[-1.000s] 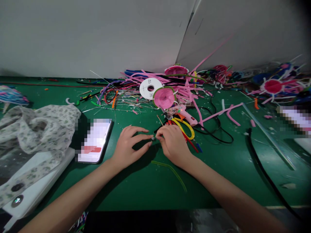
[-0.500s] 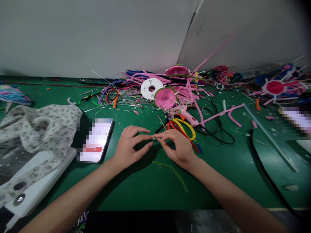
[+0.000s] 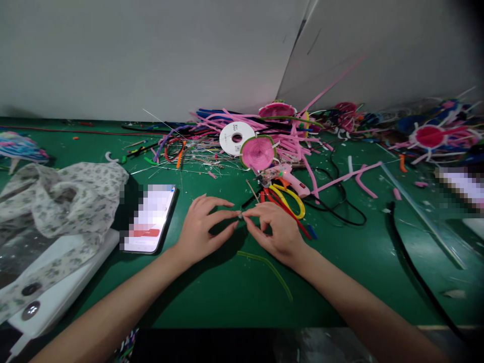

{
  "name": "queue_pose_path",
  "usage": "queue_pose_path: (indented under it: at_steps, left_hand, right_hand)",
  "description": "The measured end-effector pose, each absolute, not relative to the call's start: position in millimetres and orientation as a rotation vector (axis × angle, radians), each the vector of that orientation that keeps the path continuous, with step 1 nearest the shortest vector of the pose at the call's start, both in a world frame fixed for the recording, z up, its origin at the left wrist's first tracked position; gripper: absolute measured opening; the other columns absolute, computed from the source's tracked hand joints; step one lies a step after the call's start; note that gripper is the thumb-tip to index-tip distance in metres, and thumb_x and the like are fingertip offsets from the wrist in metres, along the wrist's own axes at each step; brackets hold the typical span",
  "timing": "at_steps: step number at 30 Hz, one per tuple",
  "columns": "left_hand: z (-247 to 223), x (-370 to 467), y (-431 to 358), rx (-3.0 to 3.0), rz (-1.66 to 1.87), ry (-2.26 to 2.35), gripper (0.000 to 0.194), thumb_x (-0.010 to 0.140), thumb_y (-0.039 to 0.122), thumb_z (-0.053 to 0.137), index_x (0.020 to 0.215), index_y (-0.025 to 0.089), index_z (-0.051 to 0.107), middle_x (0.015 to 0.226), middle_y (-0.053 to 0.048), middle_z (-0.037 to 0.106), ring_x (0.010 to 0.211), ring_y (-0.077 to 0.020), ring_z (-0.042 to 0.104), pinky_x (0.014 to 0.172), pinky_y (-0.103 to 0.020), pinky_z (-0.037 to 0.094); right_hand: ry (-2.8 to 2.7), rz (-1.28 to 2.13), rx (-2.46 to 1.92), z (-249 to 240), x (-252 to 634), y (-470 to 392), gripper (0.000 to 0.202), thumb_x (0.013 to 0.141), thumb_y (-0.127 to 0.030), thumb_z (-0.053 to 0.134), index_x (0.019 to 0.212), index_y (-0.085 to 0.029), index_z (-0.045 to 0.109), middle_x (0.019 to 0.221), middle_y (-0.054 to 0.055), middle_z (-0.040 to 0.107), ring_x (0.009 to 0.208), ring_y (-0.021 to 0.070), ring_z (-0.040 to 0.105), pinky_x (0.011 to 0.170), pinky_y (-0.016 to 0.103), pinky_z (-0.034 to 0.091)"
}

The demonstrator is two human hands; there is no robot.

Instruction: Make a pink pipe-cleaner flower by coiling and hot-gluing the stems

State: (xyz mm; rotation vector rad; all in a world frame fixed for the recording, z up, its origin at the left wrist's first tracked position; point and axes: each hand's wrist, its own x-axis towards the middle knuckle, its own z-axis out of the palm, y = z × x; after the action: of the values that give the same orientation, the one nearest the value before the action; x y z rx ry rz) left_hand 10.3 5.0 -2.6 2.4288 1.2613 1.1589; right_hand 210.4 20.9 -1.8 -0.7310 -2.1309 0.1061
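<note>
Over the middle of the green table, my left hand (image 3: 206, 222) and my right hand (image 3: 274, 229) meet at the fingertips. Between them is a tiny pale piece (image 3: 240, 215), too small to name. My left thumb and index finger pinch it from the left, the other fingers curved apart. From the right, my right thumb and index finger close on it too. A yellow-green strip (image 3: 266, 261) lies on the table just below the hands. Behind my right hand rest yellow- and red-handled scissors or pliers (image 3: 289, 199) and a pink glue gun (image 3: 289, 179).
A phone (image 3: 151, 219) lies left of my hands, beside a floral cloth (image 3: 64, 201) over a white device (image 3: 71, 282). At the back are a pink coiled disc (image 3: 258, 153), a white spool (image 3: 230, 137) and a pile of pink strips. A black tube (image 3: 412, 267) lies at right.
My right index finger is more bent and its thumb has come up closer to the tiny piece. My left hand holds nearly the same pose.
</note>
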Motion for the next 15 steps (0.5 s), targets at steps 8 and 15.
queue_pose_path:
  at_steps: [8, 15]
  left_hand:
    - [-3.2, 10.3, 5.1, 2.431, 1.168, 1.255, 0.016, 0.084, 0.027, 0.063, 0.1, 0.026, 0.066, 0.108, -0.003, 0.065, 0.1, -0.0196, 0.059, 0.097, -0.047, 0.038]
    - [-1.8, 10.4, 4.7, 2.433, 1.126, 1.272, 0.016, 0.085, 0.027, 0.062, 0.1, 0.026, 0.067, 0.108, -0.004, 0.065, 0.1, -0.02, 0.059, 0.097, -0.048, 0.037]
  right_hand:
    - [-2.108, 0.149, -0.791, -3.2, 206.1, 18.4, 0.031, 0.081, -0.008, 0.056, 0.071, -0.025, 0.032, 0.08, 0.0, 0.068, 0.082, 0.0158, 0.065, 0.083, 0.039, 0.053]
    - [-2.041, 0.254, -0.888, -0.6, 205.0, 18.2, 0.029, 0.08, -0.012, 0.055, 0.071, -0.025, 0.03, 0.077, 0.0, 0.066, 0.075, 0.0153, 0.064, 0.08, 0.037, 0.053]
